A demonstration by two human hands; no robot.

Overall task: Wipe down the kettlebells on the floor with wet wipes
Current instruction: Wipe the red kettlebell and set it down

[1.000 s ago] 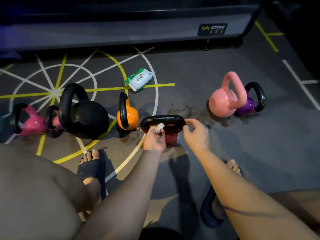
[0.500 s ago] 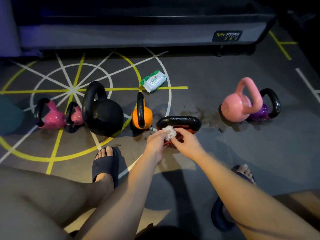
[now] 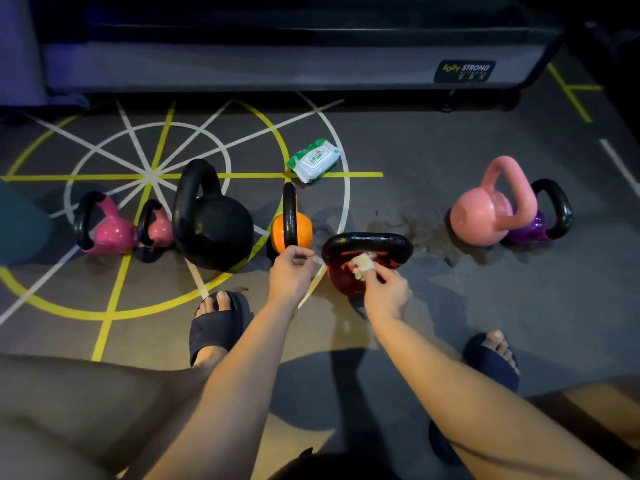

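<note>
A red kettlebell [image 3: 341,282] with a black handle stands on the floor just in front of me. My right hand [image 3: 388,292] pinches a crumpled white wet wipe [image 3: 362,264] and presses it on the red body just under the handle. My left hand [image 3: 291,275] hovers by the handle's left end, fingers loosely curled, holding nothing. To the left stand an orange kettlebell [image 3: 303,232], a large black one [image 3: 214,226] and two pink ones [image 3: 110,232] [image 3: 161,230]. A light pink kettlebell [image 3: 485,216] and a purple one [image 3: 531,230] stand at the right.
A green and white pack of wet wipes [image 3: 313,161] lies on the floor behind the orange kettlebell. A grey machine base [image 3: 277,64] runs along the back. My feet in dark slippers [image 3: 218,323] [image 3: 491,358] flank the red kettlebell. A damp patch [image 3: 415,230] marks the floor.
The wipe passed from my left hand to my right hand. My right hand came off the handle's right end and now presses the wipe on the red body; my left hand drew back left.
</note>
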